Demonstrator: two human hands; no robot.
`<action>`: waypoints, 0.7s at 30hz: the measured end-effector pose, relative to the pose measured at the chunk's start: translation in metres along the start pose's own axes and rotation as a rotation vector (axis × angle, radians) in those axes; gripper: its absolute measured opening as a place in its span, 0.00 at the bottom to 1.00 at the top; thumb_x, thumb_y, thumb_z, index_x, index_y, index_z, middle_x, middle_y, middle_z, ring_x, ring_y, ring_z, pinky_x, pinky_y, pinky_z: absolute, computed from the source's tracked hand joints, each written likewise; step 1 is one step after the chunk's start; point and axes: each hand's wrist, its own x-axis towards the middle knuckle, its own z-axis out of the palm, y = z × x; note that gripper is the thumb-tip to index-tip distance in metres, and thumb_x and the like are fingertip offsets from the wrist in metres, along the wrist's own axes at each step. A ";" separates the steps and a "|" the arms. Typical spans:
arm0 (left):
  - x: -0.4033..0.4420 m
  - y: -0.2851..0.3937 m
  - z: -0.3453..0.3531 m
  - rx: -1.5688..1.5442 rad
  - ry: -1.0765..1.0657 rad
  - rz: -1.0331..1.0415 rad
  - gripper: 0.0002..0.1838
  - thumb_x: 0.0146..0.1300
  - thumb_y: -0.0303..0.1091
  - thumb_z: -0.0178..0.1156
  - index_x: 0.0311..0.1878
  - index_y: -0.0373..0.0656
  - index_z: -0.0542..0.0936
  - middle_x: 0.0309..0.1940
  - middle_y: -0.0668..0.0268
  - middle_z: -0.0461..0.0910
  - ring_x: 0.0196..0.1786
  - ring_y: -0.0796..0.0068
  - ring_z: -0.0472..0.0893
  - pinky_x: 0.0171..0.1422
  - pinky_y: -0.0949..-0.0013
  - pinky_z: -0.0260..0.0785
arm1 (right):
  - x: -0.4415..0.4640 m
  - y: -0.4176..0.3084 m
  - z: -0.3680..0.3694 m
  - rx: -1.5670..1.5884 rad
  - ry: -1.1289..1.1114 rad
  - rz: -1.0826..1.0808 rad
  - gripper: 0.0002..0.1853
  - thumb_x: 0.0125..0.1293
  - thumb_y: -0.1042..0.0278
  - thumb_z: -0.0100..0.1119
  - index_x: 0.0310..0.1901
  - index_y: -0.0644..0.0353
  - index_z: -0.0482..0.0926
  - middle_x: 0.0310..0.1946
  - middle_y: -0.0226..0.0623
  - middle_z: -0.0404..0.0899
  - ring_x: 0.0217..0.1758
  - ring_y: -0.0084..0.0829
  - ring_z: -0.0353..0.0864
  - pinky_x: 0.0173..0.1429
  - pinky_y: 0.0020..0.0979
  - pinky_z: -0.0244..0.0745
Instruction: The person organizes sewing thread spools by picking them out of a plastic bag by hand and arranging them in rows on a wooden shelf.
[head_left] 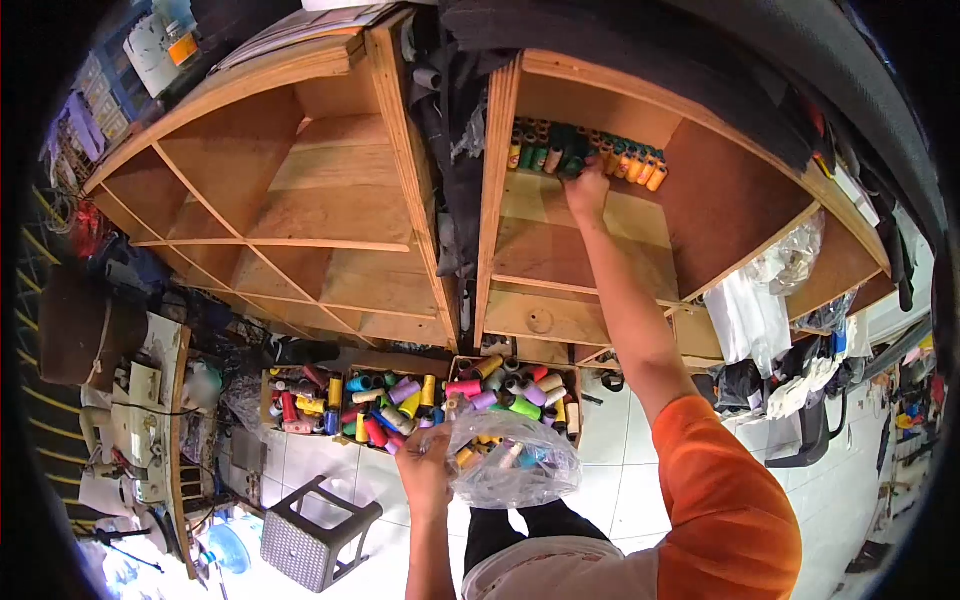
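My left hand (425,465) is closed on the rim of a clear plastic bag (530,485) with several coloured thread spools in it. The bag hangs in front of my waist, above the boxes on the floor. My right hand (588,185) reaches up into a wooden shelf compartment, its fingers closed round a dark green thread spool (570,150). The fingertips are partly hidden, and whether more than one spool is held I cannot tell. Beside it stand rows of yellow-orange spools (638,165) on the right and green spools (527,155) on the left.
Open boxes of mixed thread spools (405,395) stand on the floor below the wooden shelves (395,150). A grey plastic stool (320,535) is at lower left, near a sewing machine (140,420). White plastic bags (745,310) hang from the shelf at right.
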 end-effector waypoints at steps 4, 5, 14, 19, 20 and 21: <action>-0.002 0.004 -0.002 0.027 0.034 0.005 0.06 0.56 0.26 0.58 0.35 0.34 0.80 0.19 0.69 0.74 0.12 0.86 0.63 0.13 0.79 0.53 | 0.000 0.001 0.009 -0.041 -0.012 -0.066 0.12 0.44 0.80 0.57 0.34 0.69 0.73 0.27 0.56 0.78 0.34 0.54 0.78 0.38 0.43 0.75; -0.002 0.003 -0.005 -0.009 0.021 -0.009 0.06 0.56 0.27 0.58 0.36 0.34 0.80 0.19 0.70 0.74 0.11 0.86 0.63 0.14 0.79 0.53 | 0.000 0.005 0.012 -0.052 -0.021 -0.091 0.11 0.43 0.80 0.56 0.33 0.69 0.74 0.27 0.55 0.77 0.34 0.53 0.78 0.38 0.43 0.75; 0.002 0.004 -0.008 0.003 0.009 0.005 0.08 0.56 0.30 0.61 0.35 0.35 0.80 0.16 0.72 0.73 0.11 0.88 0.61 0.14 0.80 0.50 | 0.005 0.015 0.027 -0.108 0.008 -0.078 0.07 0.46 0.75 0.57 0.30 0.63 0.77 0.25 0.49 0.79 0.31 0.50 0.79 0.37 0.44 0.74; 0.000 0.002 -0.010 0.007 0.002 0.037 0.08 0.56 0.30 0.61 0.34 0.34 0.80 0.15 0.73 0.71 0.12 0.88 0.61 0.14 0.80 0.49 | 0.003 0.013 0.024 -0.151 -0.047 -0.059 0.08 0.46 0.74 0.57 0.31 0.63 0.77 0.26 0.51 0.79 0.33 0.50 0.79 0.38 0.43 0.74; -0.002 0.004 -0.010 0.003 -0.001 0.030 0.08 0.56 0.30 0.61 0.34 0.34 0.80 0.15 0.73 0.71 0.12 0.88 0.61 0.14 0.79 0.49 | 0.002 0.013 0.022 -0.138 -0.041 -0.066 0.08 0.46 0.74 0.57 0.31 0.63 0.77 0.27 0.51 0.79 0.33 0.50 0.79 0.39 0.43 0.74; -0.003 0.006 -0.010 0.023 0.006 0.025 0.08 0.56 0.29 0.60 0.35 0.34 0.80 0.16 0.72 0.71 0.13 0.88 0.62 0.15 0.79 0.50 | 0.000 0.010 0.018 -0.111 -0.012 -0.040 0.07 0.47 0.74 0.57 0.31 0.63 0.77 0.27 0.49 0.79 0.33 0.48 0.80 0.39 0.41 0.75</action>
